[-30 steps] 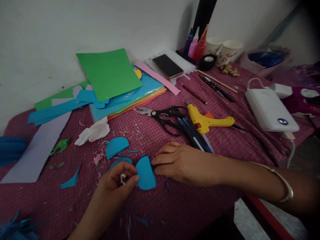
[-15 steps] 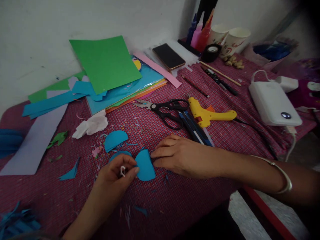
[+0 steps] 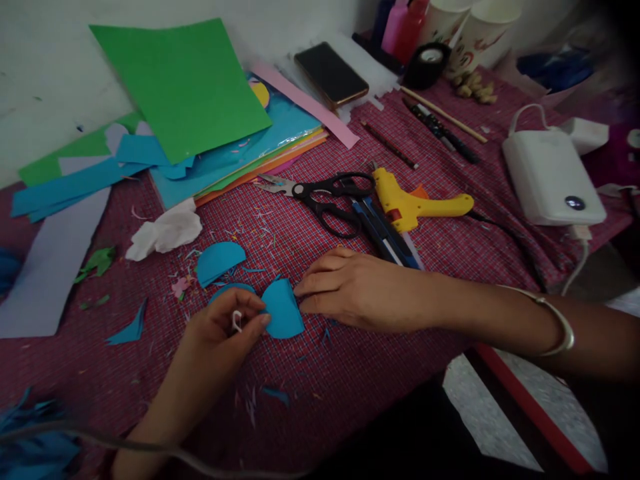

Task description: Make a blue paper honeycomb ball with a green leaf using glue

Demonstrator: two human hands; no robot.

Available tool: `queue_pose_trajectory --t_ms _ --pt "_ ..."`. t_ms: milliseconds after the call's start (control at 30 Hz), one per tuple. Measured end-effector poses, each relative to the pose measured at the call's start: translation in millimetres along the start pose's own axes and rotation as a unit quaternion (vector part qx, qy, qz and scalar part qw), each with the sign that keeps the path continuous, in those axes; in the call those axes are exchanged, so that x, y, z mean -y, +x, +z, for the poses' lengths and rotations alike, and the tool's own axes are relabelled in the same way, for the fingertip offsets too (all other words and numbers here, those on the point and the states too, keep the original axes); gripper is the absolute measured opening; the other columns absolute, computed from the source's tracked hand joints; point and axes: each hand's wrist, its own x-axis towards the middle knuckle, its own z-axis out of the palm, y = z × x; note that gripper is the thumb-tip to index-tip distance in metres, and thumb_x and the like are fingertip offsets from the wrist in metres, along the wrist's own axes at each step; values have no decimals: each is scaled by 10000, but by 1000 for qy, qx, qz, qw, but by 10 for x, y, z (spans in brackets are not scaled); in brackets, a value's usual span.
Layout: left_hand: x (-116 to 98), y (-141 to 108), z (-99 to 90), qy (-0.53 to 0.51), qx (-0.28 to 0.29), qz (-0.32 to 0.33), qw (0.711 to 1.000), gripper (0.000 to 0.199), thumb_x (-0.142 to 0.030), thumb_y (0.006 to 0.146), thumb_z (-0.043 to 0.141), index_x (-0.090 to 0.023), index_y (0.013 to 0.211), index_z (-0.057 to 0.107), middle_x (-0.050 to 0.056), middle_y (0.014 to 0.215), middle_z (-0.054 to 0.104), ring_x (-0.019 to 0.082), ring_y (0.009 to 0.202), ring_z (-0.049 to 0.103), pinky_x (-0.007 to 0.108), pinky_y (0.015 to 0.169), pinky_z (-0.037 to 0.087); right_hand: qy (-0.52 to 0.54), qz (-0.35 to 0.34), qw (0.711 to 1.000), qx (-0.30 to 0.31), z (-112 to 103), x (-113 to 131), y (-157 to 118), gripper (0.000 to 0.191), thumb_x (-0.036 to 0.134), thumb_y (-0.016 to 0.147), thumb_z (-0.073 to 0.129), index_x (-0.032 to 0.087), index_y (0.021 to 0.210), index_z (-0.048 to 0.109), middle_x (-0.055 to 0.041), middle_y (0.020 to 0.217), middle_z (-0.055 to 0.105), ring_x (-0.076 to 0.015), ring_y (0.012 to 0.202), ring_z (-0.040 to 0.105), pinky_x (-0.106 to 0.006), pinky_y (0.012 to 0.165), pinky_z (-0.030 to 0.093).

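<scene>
A folded blue paper piece [image 3: 284, 310] with a rounded edge lies between my two hands. My left hand [image 3: 220, 333] pinches its left edge between thumb and forefinger. A small white loop [image 3: 237, 321] shows among those fingers; I cannot make out what it is. Along the right edge, my right hand [image 3: 350, 290] has its fingertips closed on the paper, its thumb hidden underneath. Another rounded blue paper piece [image 3: 223, 260] rests just beyond, and a third blue disc [image 3: 233, 290] is partly covered by my left hand.
Black-handled scissors [image 3: 315, 193], a blue cutter [image 3: 383, 233] and a yellow glue gun [image 3: 415, 203] lie beyond my right hand. Green paper [image 3: 187, 87] tops a stack of coloured sheets. A white power bank [image 3: 553, 177] stands at right. Paper scraps litter the checked cloth.
The whole view has shifted, so things appear higher and slightly left. Both hands keep their hold on the blue paper. A grey cord now shows at the lower left.
</scene>
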Motion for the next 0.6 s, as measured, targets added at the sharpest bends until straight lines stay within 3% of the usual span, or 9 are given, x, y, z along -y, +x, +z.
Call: queue_pose_trajectory --t_ms 233,600 --pt "27 -1 4 -27 4 -22 999 281 -321 757 693 -208 990 584 -58 637 581 95 568 495 199 535 394 -4 5 1000 -3 6 4 -1 244 207 958 504 199 1154 650 -42 1183 647 -215 1049 514 -388 891 348" --pt "28 -4 24 -32 7 -18 999 280 -323 761 700 -213 998 599 -58 653 590 97 585 498 204 561 400 -1 -2 1000 5 2 -1 9 244 211 970 486 194 1151 648 -48 1172 642 -209 1053 509 -378 894 356"
